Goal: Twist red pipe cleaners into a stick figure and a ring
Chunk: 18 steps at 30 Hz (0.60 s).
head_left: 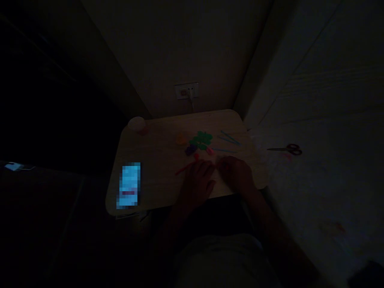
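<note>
My left grip [196,180] and right grip [235,174] rest side by side on the counter [156,160], just on my side of the green cluster [201,140]. In this dark I cannot tell whether either is spread or pinching. The red stick [184,169] lies at my left fingertips, near-left of the green cluster. Its long axis slants from near-left up toward that cluster, far end pointing at it. I judge the work about midway: some coloured pieces sit grouped by the green cluster, while the blue sticks [229,138] to its right lie loose, not yet used.
</note>
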Each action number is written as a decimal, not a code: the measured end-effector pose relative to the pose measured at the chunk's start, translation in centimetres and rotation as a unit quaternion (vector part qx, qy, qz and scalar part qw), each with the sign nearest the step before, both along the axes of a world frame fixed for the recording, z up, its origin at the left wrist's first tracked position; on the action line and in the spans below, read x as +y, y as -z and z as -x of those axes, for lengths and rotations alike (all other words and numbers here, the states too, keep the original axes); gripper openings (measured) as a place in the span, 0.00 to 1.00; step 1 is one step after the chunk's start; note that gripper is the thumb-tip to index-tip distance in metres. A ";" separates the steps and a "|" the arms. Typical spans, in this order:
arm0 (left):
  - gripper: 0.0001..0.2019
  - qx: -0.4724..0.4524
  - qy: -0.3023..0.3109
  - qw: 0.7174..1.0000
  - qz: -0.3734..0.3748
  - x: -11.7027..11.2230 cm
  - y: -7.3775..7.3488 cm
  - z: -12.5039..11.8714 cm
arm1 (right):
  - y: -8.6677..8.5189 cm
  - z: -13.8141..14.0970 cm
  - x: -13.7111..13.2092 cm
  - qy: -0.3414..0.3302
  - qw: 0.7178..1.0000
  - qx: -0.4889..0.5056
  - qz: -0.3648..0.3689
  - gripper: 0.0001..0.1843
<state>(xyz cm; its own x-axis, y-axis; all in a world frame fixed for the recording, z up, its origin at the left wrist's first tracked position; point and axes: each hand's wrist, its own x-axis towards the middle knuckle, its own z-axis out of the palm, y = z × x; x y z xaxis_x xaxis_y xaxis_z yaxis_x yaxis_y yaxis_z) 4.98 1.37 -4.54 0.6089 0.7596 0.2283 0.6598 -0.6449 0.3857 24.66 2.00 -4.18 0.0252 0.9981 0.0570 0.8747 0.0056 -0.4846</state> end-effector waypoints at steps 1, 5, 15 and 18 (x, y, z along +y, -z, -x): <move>0.24 0.001 0.002 1.000 0.001 0.1 -0.1 0.0 | -0.1 -0.1 0.1 0.003 1.000 -0.001 0.003 0.07; 0.24 0.009 0.008 1.000 0.006 0.2 -0.2 0.0 | -0.3 -0.3 0.5 -0.003 1.000 -0.010 0.001 0.05; 0.27 -0.043 -0.092 0.991 -0.083 0.1 0.6 3.7 | 0.0 -1.1 0.0 0.013 0.997 0.063 -0.038 0.09; 0.19 -0.071 -0.197 0.972 -0.110 0.3 0.9 5.8 | -0.2 -0.8 -0.7 0.037 0.991 0.120 -0.051 0.10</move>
